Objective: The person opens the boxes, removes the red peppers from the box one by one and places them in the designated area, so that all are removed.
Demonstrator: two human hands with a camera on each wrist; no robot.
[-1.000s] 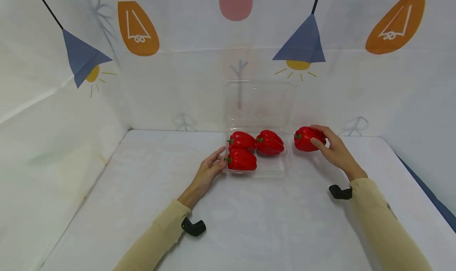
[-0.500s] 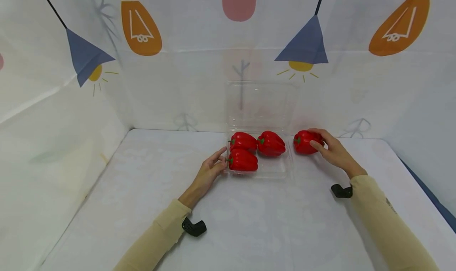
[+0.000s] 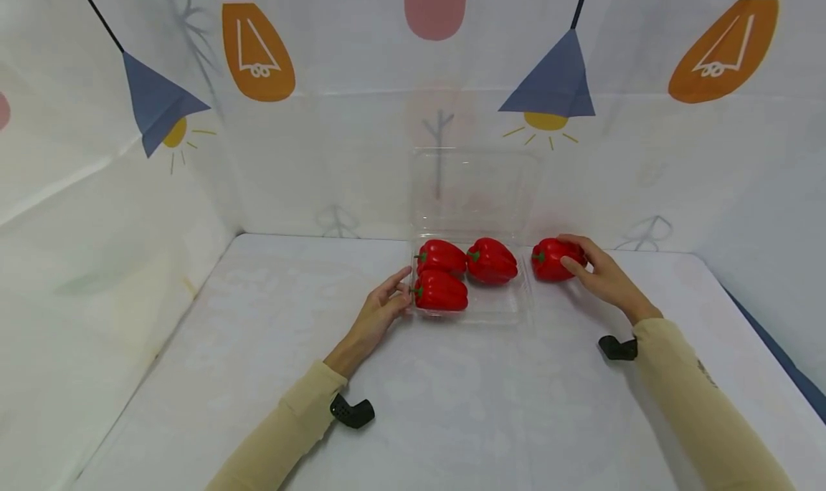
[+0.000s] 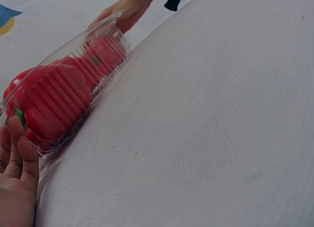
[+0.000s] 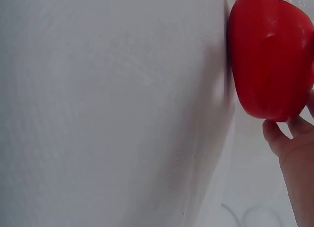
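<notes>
My right hand (image 3: pixel 600 272) grips a red bell pepper (image 3: pixel 547 259) by its right end, just right of a clear plastic clamshell box (image 3: pixel 493 312). In the right wrist view that bell pepper (image 5: pixel 272 55) sits against or very close to the white surface, its dark shadow along one side. At the box's left wall is my left hand (image 3: pixel 374 317), fingers fairly straight and touching or almost touching the plastic. Inside the box lie three more red bell peppers: one at back left (image 3: pixel 442 256), one at front left (image 3: pixel 442 291) and one at back right (image 3: pixel 492 261).
The box's transparent lid (image 3: pixel 474 190) stands raised against the back curtain (image 3: pixel 361 154), which is printed with lamps and bulbs. A white-covered table (image 3: pixel 439 405) lies beneath everything. Black wrist devices (image 3: pixel 351 411) sit by both sleeves.
My right hand has lowered slightly with the bell pepper in it. My left hand keeps its place beside the box. The whole head view has shifted a little.
</notes>
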